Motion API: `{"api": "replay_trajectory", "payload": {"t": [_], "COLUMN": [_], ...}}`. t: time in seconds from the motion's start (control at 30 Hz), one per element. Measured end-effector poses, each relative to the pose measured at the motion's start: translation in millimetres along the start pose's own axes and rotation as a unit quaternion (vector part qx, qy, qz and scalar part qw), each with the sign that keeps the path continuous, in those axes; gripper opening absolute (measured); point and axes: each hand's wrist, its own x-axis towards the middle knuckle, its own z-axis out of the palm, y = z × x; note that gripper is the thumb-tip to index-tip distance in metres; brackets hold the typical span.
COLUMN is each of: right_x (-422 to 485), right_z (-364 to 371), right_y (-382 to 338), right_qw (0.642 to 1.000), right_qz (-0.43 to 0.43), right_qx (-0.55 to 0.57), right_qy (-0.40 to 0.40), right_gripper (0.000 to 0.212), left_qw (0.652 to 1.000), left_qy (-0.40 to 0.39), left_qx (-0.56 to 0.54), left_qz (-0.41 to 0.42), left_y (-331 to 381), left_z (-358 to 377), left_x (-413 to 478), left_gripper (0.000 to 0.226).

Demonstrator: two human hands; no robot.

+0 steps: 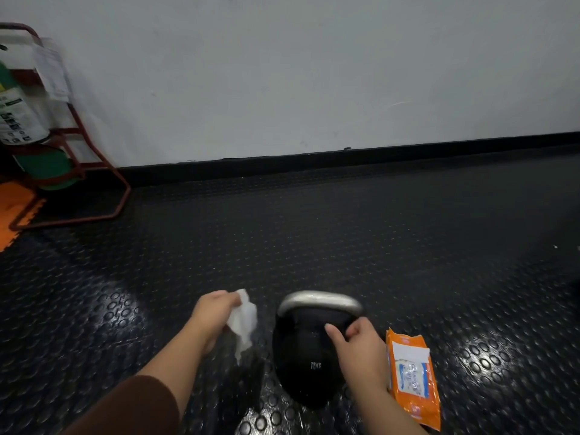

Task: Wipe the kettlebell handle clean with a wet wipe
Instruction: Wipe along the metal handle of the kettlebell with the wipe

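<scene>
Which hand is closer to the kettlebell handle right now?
Right. The right hand grips the handle at its right end. The left hand holds a wipe off to the handle's left, apart from the kettlebell.

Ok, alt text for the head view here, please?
A person's left hand holds a white wet wipe beside a black kettlebell on studded rubber flooring, while the right hand grips its silver handle. An orange wipes pack lies to the right.

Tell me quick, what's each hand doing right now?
Left hand: closed, holding the wet wipe.
Right hand: closed, gripping the kettlebell handle at its right end.
</scene>
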Motion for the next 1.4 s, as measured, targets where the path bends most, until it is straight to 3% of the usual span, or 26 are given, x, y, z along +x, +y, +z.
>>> {"api": "replay_trajectory", "payload": {"t": [0.07,0.13,0.27,0.43,0.57,0.7,0.8,0.97,1.1,1.4], "right_x": [7,14,37,51,53,60,72,80,82,84], "right_z": [1,2,15,36,57,71,77,89,91,88], "right_y": [15,27,43,45,46,40,36,41,42,46], "right_qw": [1.000,0.998,0.995,0.979,0.968,0.957,0.939,0.927,0.929,0.937], "right_qz": [0.030,0.057,0.089,0.115,0.136,0.124,0.135,0.169,0.167,0.137], "right_qx": [-0.001,0.015,0.048,0.151,0.203,0.261,0.309,0.312,0.298,0.299], "right_qy": [0.001,-0.007,-0.023,-0.074,-0.052,0.031,0.070,0.118,0.143,0.115], "right_gripper": [0.042,0.056,0.093,0.099,0.103,0.086,0.069,0.033,0.028,0.020], "left_qw": [0.994,0.985,0.988,0.963,0.967,0.975,0.973,0.972,0.985,0.986], "left_qy": [0.095,0.142,0.085,0.027,0.033,0.025,0.037,-0.026,-0.018,0.132], "left_qx": [0.045,0.095,0.101,0.194,0.140,0.086,0.109,0.105,0.051,-0.049], "left_qz": [0.009,0.031,0.084,0.185,0.210,0.202,0.200,0.208,0.161,0.083], "left_y": [-9,-15,-23,-43,-58,-67,-72,-70,-63,-76], "left_z": [-6,-6,26,67,73,72,68,76,102,140], "left_x": [8,9,4,-4,-6,-8,-4,6,20,34], "left_gripper": [0.015,0.024,0.029,0.031,0.029,0.017,0.031,0.045,0.043,0.024]}}
